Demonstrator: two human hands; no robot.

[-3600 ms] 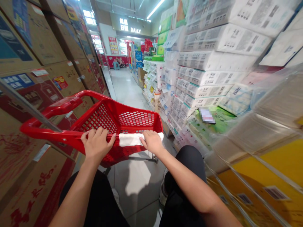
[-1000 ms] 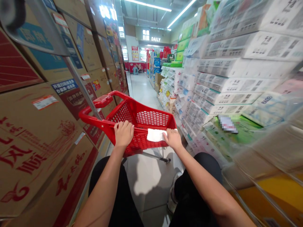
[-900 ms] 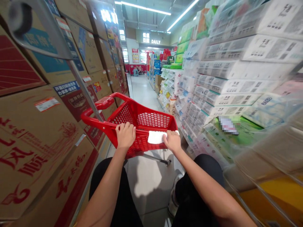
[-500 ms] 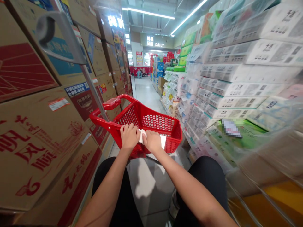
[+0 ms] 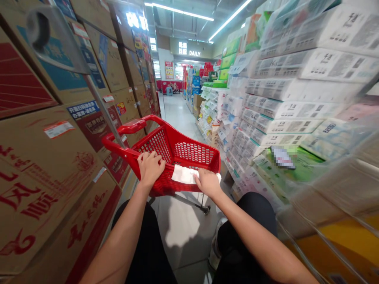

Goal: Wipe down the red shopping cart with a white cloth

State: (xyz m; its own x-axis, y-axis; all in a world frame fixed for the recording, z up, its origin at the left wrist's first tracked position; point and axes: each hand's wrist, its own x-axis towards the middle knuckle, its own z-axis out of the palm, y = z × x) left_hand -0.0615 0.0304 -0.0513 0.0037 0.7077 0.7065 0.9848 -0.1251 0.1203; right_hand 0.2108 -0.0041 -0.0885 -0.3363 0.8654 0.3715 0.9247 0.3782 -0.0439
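Observation:
A red plastic rolling shopping basket [image 5: 166, 138] with perforated walls stands in front of my knees. My left hand [image 5: 150, 167] has its fingers bent over the near rim, gripping it. A white cloth or wipe [image 5: 185, 174] lies over the same rim, further right. My right hand [image 5: 209, 181] presses on the cloth's right part with fingers curled over the rim, so some of the cloth is hidden. A grey metal pull handle [image 5: 103, 106] rises from the basket's left end.
Stacked cardboard cartons [image 5: 71, 165] wall the left side close by. White tissue packs [image 5: 284, 98] are piled high on the right, above wire bars [image 5: 310, 244]. A small caster [image 5: 206, 210] shows under the basket. The tiled aisle [image 5: 176, 108] runs ahead to a blue stool [image 5: 169, 91].
My right hand has moved right along the rim, and the cloth now lies more spread out. My hands are further apart; my left hand stays on the rim. The view has shifted slightly.

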